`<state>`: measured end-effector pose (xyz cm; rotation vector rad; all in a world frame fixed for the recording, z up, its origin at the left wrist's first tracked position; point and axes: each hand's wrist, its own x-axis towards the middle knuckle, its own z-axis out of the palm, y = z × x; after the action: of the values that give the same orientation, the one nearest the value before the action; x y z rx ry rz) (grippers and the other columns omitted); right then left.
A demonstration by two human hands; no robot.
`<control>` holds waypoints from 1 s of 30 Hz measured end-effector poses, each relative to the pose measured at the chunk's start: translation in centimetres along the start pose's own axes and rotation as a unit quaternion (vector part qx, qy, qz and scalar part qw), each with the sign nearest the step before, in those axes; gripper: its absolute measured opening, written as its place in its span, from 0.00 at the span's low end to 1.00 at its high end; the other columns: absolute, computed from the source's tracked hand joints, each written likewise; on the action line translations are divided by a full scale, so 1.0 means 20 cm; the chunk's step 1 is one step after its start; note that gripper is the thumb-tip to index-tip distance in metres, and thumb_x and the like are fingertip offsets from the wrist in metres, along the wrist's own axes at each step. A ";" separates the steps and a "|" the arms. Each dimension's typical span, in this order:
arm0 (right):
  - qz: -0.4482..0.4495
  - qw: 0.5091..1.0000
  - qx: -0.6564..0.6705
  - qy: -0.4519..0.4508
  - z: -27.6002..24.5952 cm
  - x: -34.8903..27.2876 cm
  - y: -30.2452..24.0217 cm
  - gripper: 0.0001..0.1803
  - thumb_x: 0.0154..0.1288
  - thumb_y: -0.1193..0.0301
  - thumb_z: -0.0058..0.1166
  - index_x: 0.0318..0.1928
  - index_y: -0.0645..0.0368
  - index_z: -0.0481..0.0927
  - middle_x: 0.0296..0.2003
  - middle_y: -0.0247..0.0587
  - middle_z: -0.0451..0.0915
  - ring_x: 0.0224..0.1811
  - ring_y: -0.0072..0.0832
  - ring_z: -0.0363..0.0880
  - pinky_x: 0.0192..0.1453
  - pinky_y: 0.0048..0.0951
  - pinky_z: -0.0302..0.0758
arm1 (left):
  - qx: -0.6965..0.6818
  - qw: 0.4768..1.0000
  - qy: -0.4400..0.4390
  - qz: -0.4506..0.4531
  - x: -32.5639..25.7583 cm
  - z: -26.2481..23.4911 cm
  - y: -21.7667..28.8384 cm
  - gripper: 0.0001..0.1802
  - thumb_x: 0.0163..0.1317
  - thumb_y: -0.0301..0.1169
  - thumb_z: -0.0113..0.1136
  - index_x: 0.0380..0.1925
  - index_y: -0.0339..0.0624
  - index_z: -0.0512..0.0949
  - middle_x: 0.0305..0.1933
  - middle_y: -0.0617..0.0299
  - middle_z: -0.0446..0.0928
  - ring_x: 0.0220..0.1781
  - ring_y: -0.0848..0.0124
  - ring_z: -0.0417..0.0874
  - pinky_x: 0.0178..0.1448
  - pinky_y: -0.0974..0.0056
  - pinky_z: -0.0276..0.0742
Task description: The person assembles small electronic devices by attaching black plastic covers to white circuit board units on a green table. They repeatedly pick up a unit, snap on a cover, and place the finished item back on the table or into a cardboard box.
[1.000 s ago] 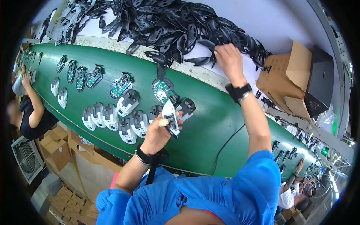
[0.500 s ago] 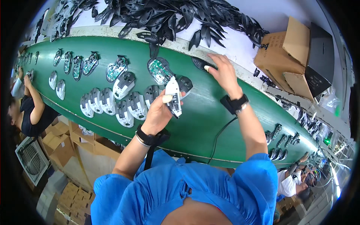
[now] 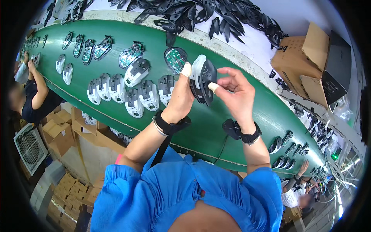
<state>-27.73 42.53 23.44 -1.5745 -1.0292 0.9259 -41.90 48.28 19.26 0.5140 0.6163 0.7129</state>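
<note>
In my left hand (image 3: 181, 94) is a white-and-grey computer mouse top shell (image 3: 196, 69), tilted up on its side above the belt. My right hand (image 3: 239, 94) holds a black side panel (image 3: 209, 72) against the shell's right side, its thumb pressing on the panel. The curled fingers behind it are partly hidden. Pale finger cots cover both thumbs. Just beyond my left hand, an open mouse base with a green circuit board (image 3: 175, 58) lies on the belt. White-and-grey mouse shells (image 3: 148, 94) rest in a group left of my left hand.
The green conveyor belt (image 3: 216, 129) runs across in front of me. Black side panels (image 3: 228, 21) are heaped on the ledge beyond it. A cardboard box (image 3: 295, 58) stands far right. Other people work at the left (image 3: 33, 96) and right (image 3: 295, 193).
My right hand has brought a black panel from the belt's far edge to the mouse shell. My left hand has moved up and right, turning the shell. The view has shifted slightly.
</note>
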 end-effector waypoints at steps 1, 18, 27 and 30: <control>0.008 1.000 -0.015 0.002 -0.01 0.00 -0.01 0.21 0.53 0.81 0.67 0.48 0.62 0.78 0.29 0.36 0.83 0.32 0.16 0.81 0.38 0.20 0.79 | 0.014 1.000 0.010 -0.009 -0.01 0.01 0.00 0.33 0.72 0.58 0.35 0.59 0.43 0.68 0.50 0.66 0.75 0.51 0.75 0.77 0.53 0.65 0.75; -0.019 0.996 -0.080 -0.032 0.05 -0.18 -0.01 0.18 0.52 0.80 0.67 0.43 0.61 0.77 0.30 0.41 0.84 0.31 0.24 0.85 0.36 0.26 0.82 | 0.158 0.986 -0.002 0.044 -0.09 -0.07 0.00 0.34 0.54 0.32 0.66 0.61 0.36 0.66 0.51 0.57 0.77 0.51 0.71 0.78 0.55 0.67 0.73; -0.002 0.992 -0.124 -0.029 0.10 -0.17 -0.06 0.07 0.54 0.76 0.67 0.28 0.62 0.80 0.20 0.37 0.82 0.24 0.18 0.81 0.29 0.22 0.76 | 0.154 0.987 0.032 0.029 -0.09 -0.02 0.06 0.32 0.54 0.33 0.68 0.58 0.36 0.69 0.48 0.61 0.78 0.50 0.74 0.77 0.58 0.68 0.70; 0.041 0.986 -0.128 -0.100 0.08 -0.19 -0.03 0.09 0.53 0.76 0.67 0.34 0.61 0.81 0.24 0.36 0.83 0.27 0.19 0.82 0.31 0.23 0.77 | 0.222 0.973 -0.006 0.064 -0.10 -0.05 0.10 0.34 0.53 0.32 0.70 0.60 0.35 0.69 0.48 0.62 0.77 0.51 0.76 0.76 0.58 0.68 0.71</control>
<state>-30.50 39.59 23.94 -1.7718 -1.2730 1.0571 -44.68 48.32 20.41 0.9788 0.7394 0.6940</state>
